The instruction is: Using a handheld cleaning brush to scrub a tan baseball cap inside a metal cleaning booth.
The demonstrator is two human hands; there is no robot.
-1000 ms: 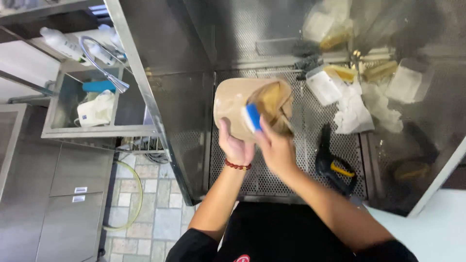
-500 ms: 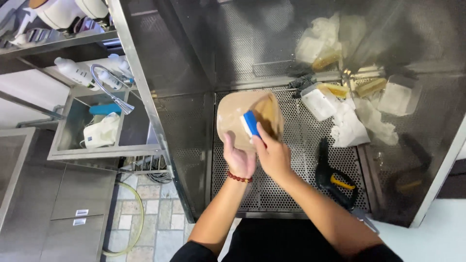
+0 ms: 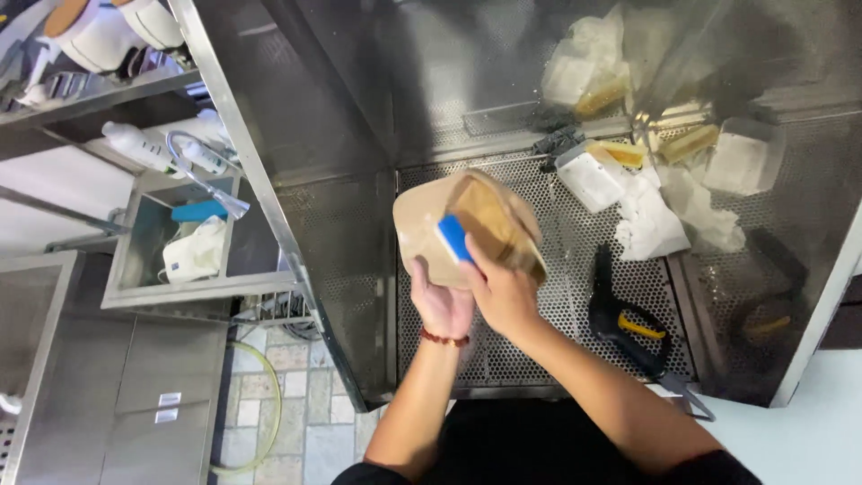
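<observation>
Blue sponge [image 3: 453,237] now lower on beige plate [image 3: 422,224], right hand [image 3: 503,292] fingers grasping it, left hand [image 3: 440,305] gripping plate.

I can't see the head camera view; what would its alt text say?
Seen from above, a person's left hand holds a beige square plate over a perforated steel sink while the right hand presses a blue sponge against it. A black-and-yellow spray gun lies right, crumpled wrappers behind.
</observation>
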